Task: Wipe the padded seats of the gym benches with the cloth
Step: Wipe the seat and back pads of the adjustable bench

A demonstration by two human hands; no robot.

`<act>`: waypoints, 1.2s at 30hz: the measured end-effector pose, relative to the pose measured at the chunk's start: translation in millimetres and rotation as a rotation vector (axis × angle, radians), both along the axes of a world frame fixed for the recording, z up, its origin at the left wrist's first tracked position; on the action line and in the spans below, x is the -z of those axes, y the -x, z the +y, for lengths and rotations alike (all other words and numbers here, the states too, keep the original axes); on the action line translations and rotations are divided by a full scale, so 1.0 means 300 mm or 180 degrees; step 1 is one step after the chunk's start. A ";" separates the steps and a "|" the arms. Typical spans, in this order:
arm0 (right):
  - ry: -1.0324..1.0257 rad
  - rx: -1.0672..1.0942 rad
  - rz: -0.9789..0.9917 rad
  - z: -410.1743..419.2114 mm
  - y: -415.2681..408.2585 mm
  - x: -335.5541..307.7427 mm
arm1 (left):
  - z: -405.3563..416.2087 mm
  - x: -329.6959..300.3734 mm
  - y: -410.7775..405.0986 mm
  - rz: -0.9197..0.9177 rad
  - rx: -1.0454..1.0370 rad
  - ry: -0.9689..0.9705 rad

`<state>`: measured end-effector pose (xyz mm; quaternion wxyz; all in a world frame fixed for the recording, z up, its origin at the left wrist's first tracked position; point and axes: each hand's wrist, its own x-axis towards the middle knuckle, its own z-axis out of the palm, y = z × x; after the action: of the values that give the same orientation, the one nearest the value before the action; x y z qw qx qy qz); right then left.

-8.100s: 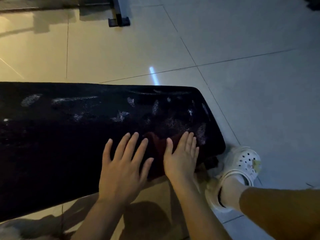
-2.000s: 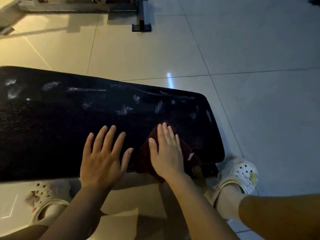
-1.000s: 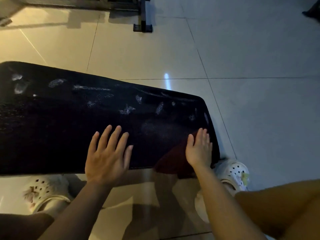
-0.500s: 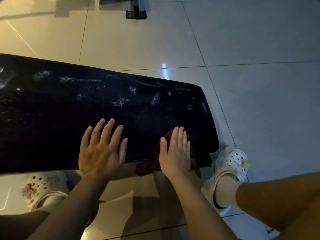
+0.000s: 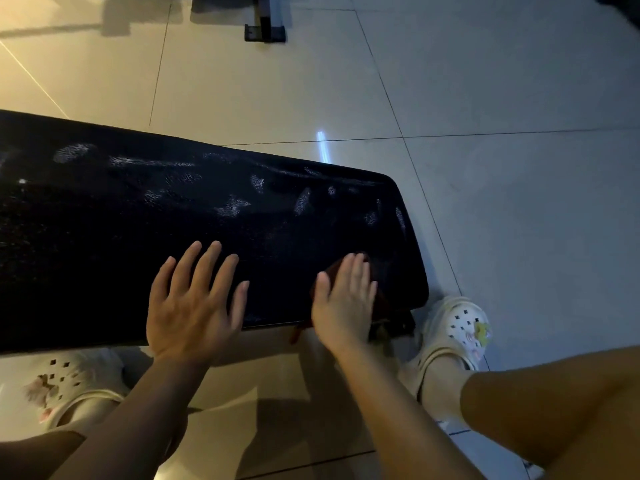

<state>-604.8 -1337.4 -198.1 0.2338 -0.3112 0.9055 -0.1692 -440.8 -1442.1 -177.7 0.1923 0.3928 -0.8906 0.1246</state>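
On the near edge of the seat, the left hand lay flat, its five fingers straight and spread, palm down on the pad, holding nothing. At 3 o'clock from it, well apart, the right hand pressed the cloth against the pad near the seat's right end; its fingers were straight and close together, the thumb out to the left, none curled round the fabric. One cloth showed: dark red, soft and crumpled, mostly hidden under the palm, with folds emerging at the fingertips and hanging over the near edge. One seat was in view: a long black padded slab with rounded corners and a grained, leather-like skin bearing pale smears along its far half. Two pale perforated clogs stood on the floor, one at 4 o'clock from the seat's right end, the other at 7 o'clock below the left hand. Glossy square tiles covered the floor. A black metal foot of one further frame stood at 12 o'clock.
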 end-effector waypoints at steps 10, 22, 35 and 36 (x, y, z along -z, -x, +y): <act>-0.0334 0.0376 -0.0062 0.065 0.237 0.064 | 0.006 -0.015 0.001 0.0029 -0.0047 -0.0169; 0.0058 -0.0720 0.0019 -0.106 0.073 -0.008 | 0.003 0.003 -0.003 0.0111 0.0043 0.0078; -0.0444 0.0564 -0.0015 0.079 0.310 0.079 | 0.007 -0.003 0.000 0.0105 -0.0051 -0.0104; -0.0436 0.0575 -0.0015 0.071 0.307 0.078 | 0.004 -0.001 0.001 0.0090 -0.0038 -0.0100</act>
<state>-696.9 -1316.0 -221.3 0.2405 -0.2111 0.9387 -0.1280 -441.2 -1440.8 -177.3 0.1979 0.4028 -0.8873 0.1061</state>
